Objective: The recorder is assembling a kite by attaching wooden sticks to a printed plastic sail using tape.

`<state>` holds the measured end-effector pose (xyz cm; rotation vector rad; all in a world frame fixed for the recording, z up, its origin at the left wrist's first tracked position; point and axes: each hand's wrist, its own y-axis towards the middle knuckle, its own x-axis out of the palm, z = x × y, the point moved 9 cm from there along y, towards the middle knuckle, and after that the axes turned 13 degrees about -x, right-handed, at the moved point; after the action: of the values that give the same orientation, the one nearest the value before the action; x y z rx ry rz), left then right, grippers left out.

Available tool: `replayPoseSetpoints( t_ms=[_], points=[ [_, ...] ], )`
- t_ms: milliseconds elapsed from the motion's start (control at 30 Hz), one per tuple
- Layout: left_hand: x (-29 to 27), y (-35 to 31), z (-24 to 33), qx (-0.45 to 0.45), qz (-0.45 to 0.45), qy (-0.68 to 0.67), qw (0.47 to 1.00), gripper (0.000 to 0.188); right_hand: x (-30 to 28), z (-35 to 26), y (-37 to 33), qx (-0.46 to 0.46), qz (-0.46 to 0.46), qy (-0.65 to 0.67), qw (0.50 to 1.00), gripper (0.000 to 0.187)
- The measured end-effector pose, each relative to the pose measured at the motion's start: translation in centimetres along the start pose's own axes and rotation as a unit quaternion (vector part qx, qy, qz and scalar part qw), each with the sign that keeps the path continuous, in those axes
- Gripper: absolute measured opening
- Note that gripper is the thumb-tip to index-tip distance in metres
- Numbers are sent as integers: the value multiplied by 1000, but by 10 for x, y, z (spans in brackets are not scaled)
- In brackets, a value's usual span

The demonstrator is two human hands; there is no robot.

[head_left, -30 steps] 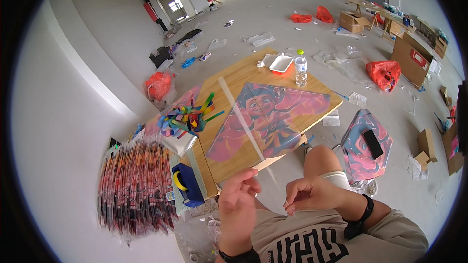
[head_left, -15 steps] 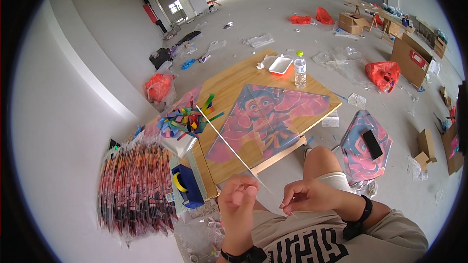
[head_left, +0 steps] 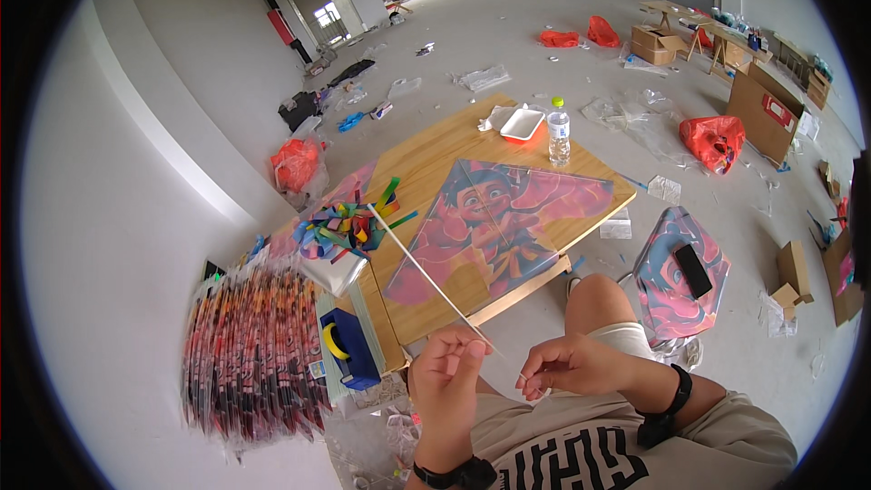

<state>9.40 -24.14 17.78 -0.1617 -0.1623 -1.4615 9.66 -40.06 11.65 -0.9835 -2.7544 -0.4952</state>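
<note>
A long thin white rod slants from above the wooden table toward my lap. My left hand pinches it near its lower end between thumb and fingers. My right hand is closed in a pinch close to the rod's near end; a thin pale bit shows at its fingertips, too small to name. Beyond the rod a printed kite with a cartoon figure lies flat on the table. A heap of colourful ribbon strips rests at the table's left side.
Left of me are a stack of bagged printed kites and a blue tape dispenser with yellow tape. A water bottle and white-lined tray stand farther back. A phone lies on a printed stool at right.
My left hand has turned slightly and its fingers have come closer onto the rod. The rod's far tip has shifted a little to the right and nearer. My right hand has moved slightly left.
</note>
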Motion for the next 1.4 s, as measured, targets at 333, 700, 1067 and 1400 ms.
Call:
replayPoseSetpoints(
  t_ms=[333,700,1067,1400],
  points=[
    [1,1,-6,-6,-18,-35,999,9,6,4,-4,56,-9,32,998,17],
    [4,-6,24,49,21,4,999,10,6,-13,2,40,-28,-104,993,8],
    [-4,-5,40,74,62,5,995,22,24,-38,8,-1,-21,-168,986,10],
    [-3,3,21,2,52,-28,998,18,24,-20,9,1,-3,17,1000,9]
  ],
)
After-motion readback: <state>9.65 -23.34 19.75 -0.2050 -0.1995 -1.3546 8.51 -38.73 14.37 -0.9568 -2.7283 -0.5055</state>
